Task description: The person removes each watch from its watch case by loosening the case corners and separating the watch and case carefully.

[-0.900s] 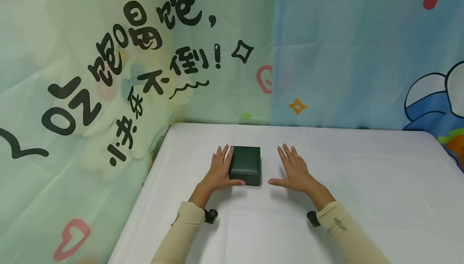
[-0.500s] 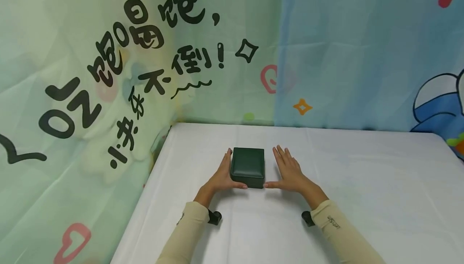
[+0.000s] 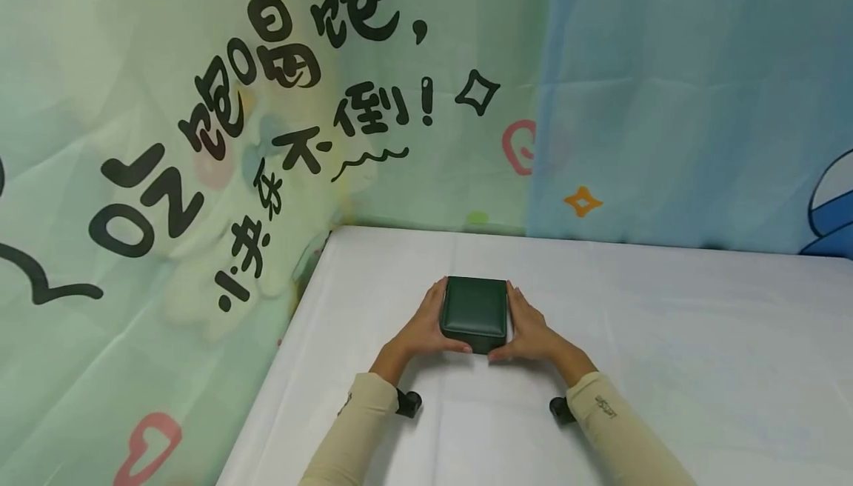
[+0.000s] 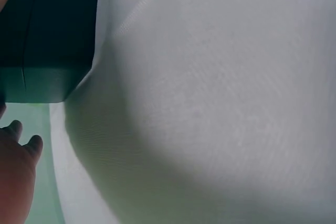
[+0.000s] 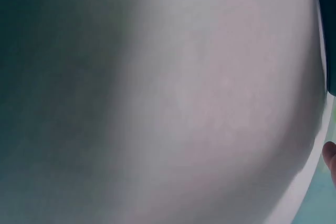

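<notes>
A dark green box (image 3: pixel 474 310) with a padded, leather-like lid lies between both hands. Along its left side run the fingers of my left hand (image 3: pixel 426 327), with the thumb bent round the front edge. My right hand (image 3: pixel 531 332) holds the opposite side, fingertips at the far right corner and thumb at the front right corner. A small gap shows between the right palm and the box. In the left wrist view, the box's side (image 4: pixel 58 35) fills the upper left, with fingertips below it. The right wrist view catches only a sliver of the box (image 5: pixel 329 35) and one fingertip.
A white cloth (image 3: pixel 666 345) covers the table. Behind it hangs a green and blue printed curtain (image 3: pixel 413 197) with black characters. Each wrist, below a beige sleeve (image 3: pixel 356 419), carries a small black camera (image 3: pixel 409 401).
My right hand has moved left to the box, and its thumb has reached the front corner. My left hand has closed in on the left side. The head view has shifted left.
</notes>
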Demonstrator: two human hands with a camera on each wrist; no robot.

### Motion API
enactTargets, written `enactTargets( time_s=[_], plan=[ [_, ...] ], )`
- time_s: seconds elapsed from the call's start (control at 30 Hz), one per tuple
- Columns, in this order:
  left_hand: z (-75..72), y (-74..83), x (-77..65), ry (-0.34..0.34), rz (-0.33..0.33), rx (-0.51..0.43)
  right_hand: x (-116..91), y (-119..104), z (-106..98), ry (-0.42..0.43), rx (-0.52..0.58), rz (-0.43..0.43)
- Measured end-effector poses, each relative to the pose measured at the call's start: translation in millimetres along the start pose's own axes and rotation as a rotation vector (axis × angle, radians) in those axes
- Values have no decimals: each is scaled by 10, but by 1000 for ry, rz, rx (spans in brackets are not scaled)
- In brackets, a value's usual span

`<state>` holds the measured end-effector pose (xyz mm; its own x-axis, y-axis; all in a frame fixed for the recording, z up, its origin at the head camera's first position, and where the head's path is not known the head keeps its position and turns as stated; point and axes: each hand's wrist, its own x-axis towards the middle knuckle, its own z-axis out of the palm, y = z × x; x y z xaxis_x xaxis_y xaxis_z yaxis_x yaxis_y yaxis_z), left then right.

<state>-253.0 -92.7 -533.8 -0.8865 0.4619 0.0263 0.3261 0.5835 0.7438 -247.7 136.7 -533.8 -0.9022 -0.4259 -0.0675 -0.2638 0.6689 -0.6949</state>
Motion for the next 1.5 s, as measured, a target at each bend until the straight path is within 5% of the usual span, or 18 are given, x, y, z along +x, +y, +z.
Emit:
enactTargets(
  time_s=[0.3,0.63,1.03,1.5],
  plan=[
    [-76,43,17,4,-2,72,24,-16,-28,-1,53,17],
    [-172,92,71,-20,57,281,49,-33,-41,15,63,-25],
    [-189,124,108,-30,93,331,36,-56,-41,4,73,-35],
    [-225,148,127,-100,49,312,15,-8,8,-15,92,-58]
  ],
)
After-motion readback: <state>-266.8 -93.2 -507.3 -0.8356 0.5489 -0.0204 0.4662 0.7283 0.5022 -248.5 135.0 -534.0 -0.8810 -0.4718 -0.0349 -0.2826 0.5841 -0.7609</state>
